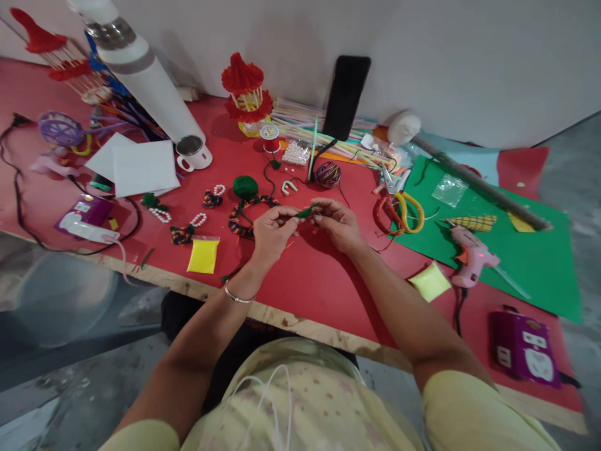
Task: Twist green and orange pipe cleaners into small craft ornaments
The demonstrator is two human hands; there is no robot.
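The left hand (pixel 273 233) and right hand (pixel 342 225) pinch green yarn (pixel 307 213) at the centre of the frame; it appears unfinished, no beads visible. Left of centre, three beaded pieces (pixel 181 235) look complete.

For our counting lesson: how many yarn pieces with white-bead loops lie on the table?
3, all left of the left hand: a green piece, farthest left; a multicoloured piece near the green ball; another piece near the yellow packet.
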